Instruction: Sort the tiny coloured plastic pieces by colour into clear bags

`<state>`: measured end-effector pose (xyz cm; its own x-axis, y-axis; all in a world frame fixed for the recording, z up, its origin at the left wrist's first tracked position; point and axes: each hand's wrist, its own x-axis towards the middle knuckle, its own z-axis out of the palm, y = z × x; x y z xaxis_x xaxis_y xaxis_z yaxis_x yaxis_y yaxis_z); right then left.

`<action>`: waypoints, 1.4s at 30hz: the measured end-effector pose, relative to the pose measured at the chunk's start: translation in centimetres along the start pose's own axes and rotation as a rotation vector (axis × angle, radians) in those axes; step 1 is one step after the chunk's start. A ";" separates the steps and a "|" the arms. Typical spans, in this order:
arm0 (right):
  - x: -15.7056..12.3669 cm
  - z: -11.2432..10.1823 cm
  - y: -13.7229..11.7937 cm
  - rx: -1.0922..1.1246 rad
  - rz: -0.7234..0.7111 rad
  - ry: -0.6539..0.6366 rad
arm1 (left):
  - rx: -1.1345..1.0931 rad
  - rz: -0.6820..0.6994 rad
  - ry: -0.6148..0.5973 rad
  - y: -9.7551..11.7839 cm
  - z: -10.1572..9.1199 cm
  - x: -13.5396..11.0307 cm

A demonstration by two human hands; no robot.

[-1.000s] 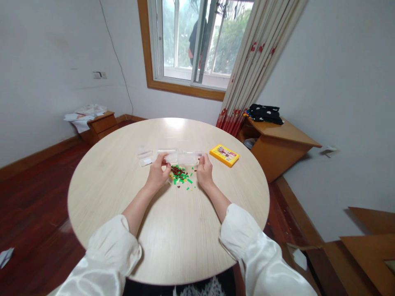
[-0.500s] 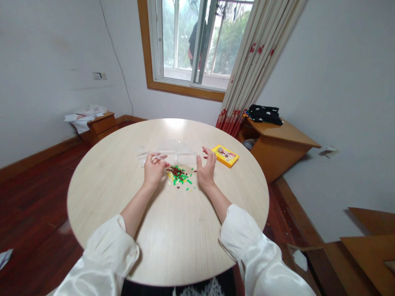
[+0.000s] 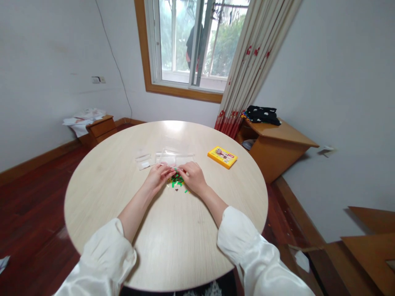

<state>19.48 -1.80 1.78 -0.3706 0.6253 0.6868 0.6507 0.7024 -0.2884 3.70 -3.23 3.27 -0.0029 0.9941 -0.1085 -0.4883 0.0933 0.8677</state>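
Note:
A pile of small green, brown and yellow building bricks [image 3: 177, 179] lies on the round table [image 3: 173, 234]. My left hand [image 3: 159, 176] is over the left side of this pile, its fingers bent and closed. From the right, my right hand [image 3: 194, 177] reaches over the bricks with fingers curled inward. The fingertips of both hands come close together above the pile. What they pinch is too small and too covered to make out. A clear plastic bag [image 3: 177, 157] lies flat just beyond the fingers, partly hidden by them.
Right of the bag lies a yellow box [image 3: 222, 157] with a printed picture. Small clear packets [image 3: 144, 161] lie on the left. Past the table stand a wooden cabinet [image 3: 285, 137] with black cloth [image 3: 263, 114] on it and a small drawer unit [image 3: 101, 128].
My right hand has moved left from beside the pile and its spread fingers have curled in. The two hands now meet over the bricks. The clear plastic bag looks shifted and flatter.

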 end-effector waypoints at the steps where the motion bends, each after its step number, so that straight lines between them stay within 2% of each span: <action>1: 0.0 -0.2 0.1 -0.003 0.013 0.014 | 0.000 -0.012 -0.009 0.1 0.1 -0.1; 3: 0.2 -0.8 0.6 -0.008 0.063 0.068 | 0.032 -0.001 -0.007 0.1 0.1 -0.1; 5: 0.4 -1.8 1.6 -0.034 0.144 0.154 | 0.123 0.078 0.046 0.2 -0.3 0.3; 9: 0.3 -4.4 5.2 -0.181 0.307 0.273 | 0.540 0.439 0.306 0.6 -1.9 1.2; 11: -0.1 -5.4 7.1 -0.224 0.364 0.256 | 0.784 0.575 0.393 0.8 -2.6 1.5; 14: -0.8 -6.1 9.1 -0.246 0.427 0.151 | 1.070 0.652 0.448 0.8 -3.4 1.6; 20: -1.4 -5.8 9.6 -0.320 0.474 -0.083 | 1.369 0.570 0.423 -0.4 -4.0 1.7; 28: -1.3 -4.3 8.7 -0.352 0.530 -0.214 | 1.438 0.473 0.409 -0.8 -4.4 1.9; 33: -1.3 -2.7 8.5 -0.347 0.519 -0.207 | 1.538 0.383 0.469 -0.4 -4.0 1.4; 37: -1.3 -3.3 8.8 -0.357 0.534 -0.168 | 1.595 0.309 0.475 0.0 -3.6 1.1; 39: -1.4 -4.2 9.4 -0.409 0.592 -0.108 | 1.601 0.310 0.483 0.1 -3.5 1.0; 42: -1.9 -5.6 10.4 -0.524 0.776 -0.036 | 1.596 0.323 0.499 0.0 -3.5 1.0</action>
<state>30.70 2.45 1.20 0.2777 0.8714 0.4044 0.9370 -0.1529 -0.3140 0.62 -2.45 1.50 -0.3242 0.8985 0.2960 0.8823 0.1742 0.4373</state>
